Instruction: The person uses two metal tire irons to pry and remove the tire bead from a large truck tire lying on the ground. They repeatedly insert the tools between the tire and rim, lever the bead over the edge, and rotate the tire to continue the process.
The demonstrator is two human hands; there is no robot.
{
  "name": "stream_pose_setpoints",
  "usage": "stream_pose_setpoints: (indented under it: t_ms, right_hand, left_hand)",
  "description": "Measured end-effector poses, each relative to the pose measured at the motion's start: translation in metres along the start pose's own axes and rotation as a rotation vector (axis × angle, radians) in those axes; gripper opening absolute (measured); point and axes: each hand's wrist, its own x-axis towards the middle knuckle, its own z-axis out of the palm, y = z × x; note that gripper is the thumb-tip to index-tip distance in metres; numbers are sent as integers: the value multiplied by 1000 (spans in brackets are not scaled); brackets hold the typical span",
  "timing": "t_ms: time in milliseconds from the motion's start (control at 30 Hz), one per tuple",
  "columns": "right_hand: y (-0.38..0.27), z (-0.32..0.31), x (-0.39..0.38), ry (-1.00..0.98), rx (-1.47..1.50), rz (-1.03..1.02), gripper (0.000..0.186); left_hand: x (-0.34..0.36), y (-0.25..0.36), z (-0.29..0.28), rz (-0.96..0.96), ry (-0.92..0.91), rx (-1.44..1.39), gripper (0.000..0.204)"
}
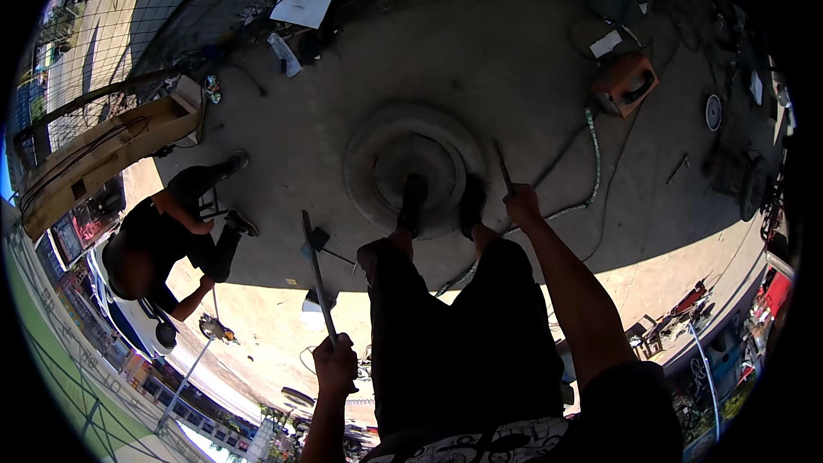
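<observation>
Landmark: tire [360,165], lying flat on the shaded floor [296,141] in front of the person. Left shoe [412,206] rests on it; right shoe [471,206] is at its right side, contact unclear.

Left hand [336,362], near side of tire and to its left: closed around the lower end of a long bar [318,279], tip raised, well apart from tire. Right hand [521,203], right of tire: gripping a dark bar [503,166] whose tip is just beside the tire's right edge; contact cannot be told.

Writing: letter-like marks on a pale wall [62,317], far left of tire, too small to read. White sheet [303,5], beyond tire to left, and white paper [605,44], beyond tire to right, near orange container [624,84]: print, if any, illegible. Seated co-worker [159,231]: left of tire.
</observation>
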Motion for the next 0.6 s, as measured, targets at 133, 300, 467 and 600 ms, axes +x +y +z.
stream_pose_setpoints:
  t_ms: [133,300,467,600]
  right_hand:
    - [-43,13,12,34,82,-52,21]
    - [-87,-18,-6,-60,81,-46,20]
    - [-66,-51,-15,-69,-15,83,14]
    - [-66,-67,-2,1,75,12,11]
  left_hand:
    - [30,27,-39,55,5,-107,31]
    - [86,57,-24,52,-56,-137,31]
    - [85,112,-4,-25,-182,-58,31]
    - [87,132,-9,-3,-211,-49,32]
